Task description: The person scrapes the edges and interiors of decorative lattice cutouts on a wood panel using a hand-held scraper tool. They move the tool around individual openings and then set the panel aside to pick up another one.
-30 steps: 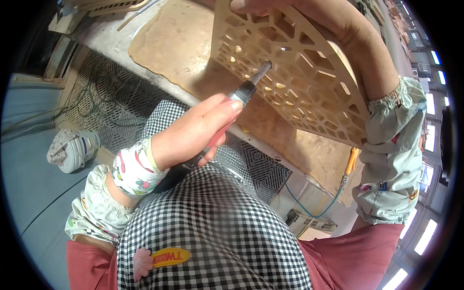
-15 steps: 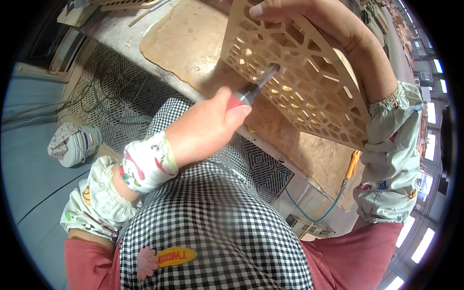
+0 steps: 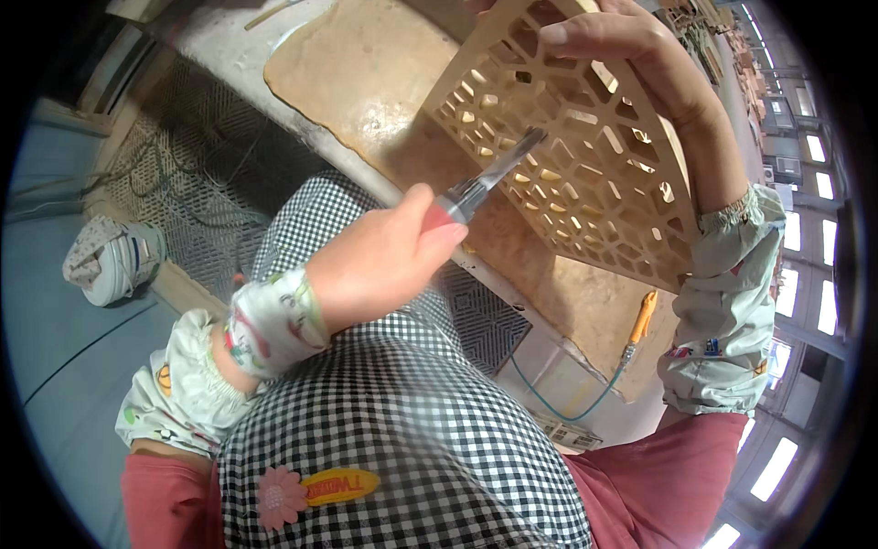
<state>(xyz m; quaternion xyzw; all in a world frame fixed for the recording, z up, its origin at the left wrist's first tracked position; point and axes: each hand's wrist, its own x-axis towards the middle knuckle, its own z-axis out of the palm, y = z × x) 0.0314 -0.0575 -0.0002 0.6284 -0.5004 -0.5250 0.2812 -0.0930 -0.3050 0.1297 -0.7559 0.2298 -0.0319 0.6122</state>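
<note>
My left hand [image 3: 380,261] is closed around the red handle of a bladed hand tool [image 3: 501,172] with a dark collar and a narrow metal blade. The blade points up and right, its tip at the face of a pale wooden lattice panel [image 3: 599,160] cut through with many angular holes. Whether the tip sits inside a hole or against its edge, I cannot tell. My right hand [image 3: 645,46] grips the panel by its upper right edge, thumb on the near face, other fingers mostly hidden behind. The panel stands tilted above the workbench.
Beneath the panel, a brown sheet [image 3: 357,82] covers the pale workbench [image 3: 233,69]. An orange air blow gun [image 3: 644,316] with a teal hose [image 3: 572,416] lies at the bench's right. A white bucket [image 3: 114,265] stands on the floor at left, near a patterned mat [image 3: 197,156].
The panel has tipped a little, so its holes show at a different angle. The blade's tip has shifted slightly right and down. Both hands keep their grips.
</note>
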